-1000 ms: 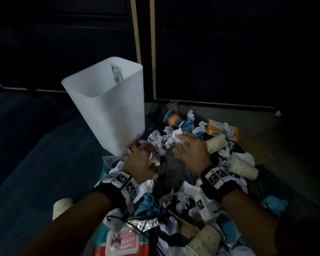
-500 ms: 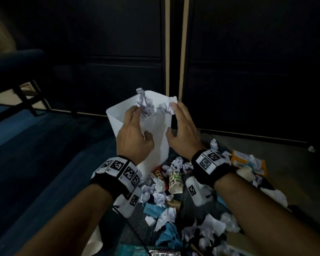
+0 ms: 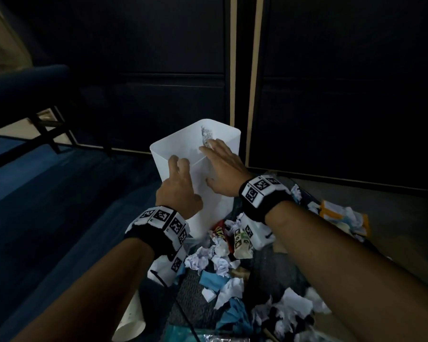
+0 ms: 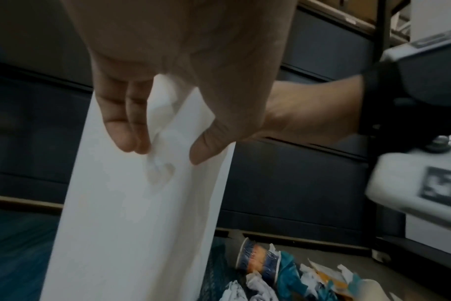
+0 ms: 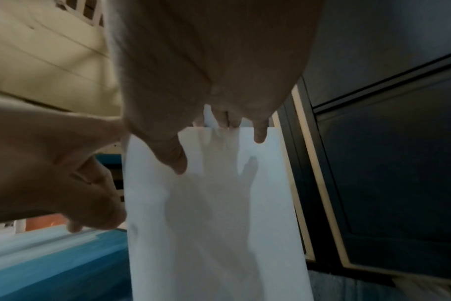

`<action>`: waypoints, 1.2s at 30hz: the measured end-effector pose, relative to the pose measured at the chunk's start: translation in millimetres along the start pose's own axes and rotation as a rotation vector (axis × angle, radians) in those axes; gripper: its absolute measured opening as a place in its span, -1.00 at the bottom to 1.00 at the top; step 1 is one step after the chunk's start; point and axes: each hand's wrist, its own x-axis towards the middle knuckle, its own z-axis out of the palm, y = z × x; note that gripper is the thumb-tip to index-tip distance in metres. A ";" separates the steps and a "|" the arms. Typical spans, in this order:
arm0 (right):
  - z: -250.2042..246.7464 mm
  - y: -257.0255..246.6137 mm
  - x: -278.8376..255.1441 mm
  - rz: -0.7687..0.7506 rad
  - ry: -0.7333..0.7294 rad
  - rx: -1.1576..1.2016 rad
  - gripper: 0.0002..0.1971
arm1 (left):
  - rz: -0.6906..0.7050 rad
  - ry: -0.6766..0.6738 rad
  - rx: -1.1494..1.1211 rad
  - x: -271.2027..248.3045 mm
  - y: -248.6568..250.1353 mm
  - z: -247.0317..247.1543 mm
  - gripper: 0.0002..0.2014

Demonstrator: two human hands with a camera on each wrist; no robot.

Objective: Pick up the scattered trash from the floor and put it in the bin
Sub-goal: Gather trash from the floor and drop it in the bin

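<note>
A tall white plastic bin (image 3: 215, 201) stands on the floor against dark cabinet doors. Both hands hover at its near rim, empty. My left hand (image 3: 177, 178) hangs over the front edge with fingers relaxed (image 4: 128, 130). My right hand (image 3: 220, 166) is spread flat over the opening, fingers straight (image 5: 259, 132). A crumpled paper (image 3: 206, 137) shows inside the bin against its far wall; its shadow shows through the bin's wall (image 4: 160, 173). Crumpled white and blue papers (image 3: 220, 262) lie scattered on the floor below my wrists.
A patterned paper cup (image 4: 258, 258), a red wrapper (image 3: 219, 232), an orange packet (image 3: 341, 215) and a white paper cup (image 3: 131, 319) lie among the litter. A dark blue chair (image 3: 27, 95) stands at the left. Blue carpet (image 3: 59, 206) stretches left of the bin.
Both hands carried crumpled paper from the floor pile up to the bin, let it drop inside and now hold nothing. The head view lifted and moved nearer the bin.
</note>
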 end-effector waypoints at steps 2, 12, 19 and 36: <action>-5.7 2.9 -12.3 0.012 0.072 0.107 -0.13 | 0.013 0.001 0.003 0.0 -0.5 1.9 -0.21; 84.2 79.2 -118.6 0.266 0.029 0.140 -0.68 | 0.249 0.155 -0.056 -43.0 4.4 21.3 -0.40; 134.4 75.8 -131.2 0.317 -0.232 -0.068 -0.65 | 0.327 0.175 -0.109 -49.0 2.2 46.1 -0.48; 127.7 86.2 -132.6 0.381 0.092 0.061 -0.88 | 0.245 -0.480 0.235 -50.6 -18.5 147.7 -0.69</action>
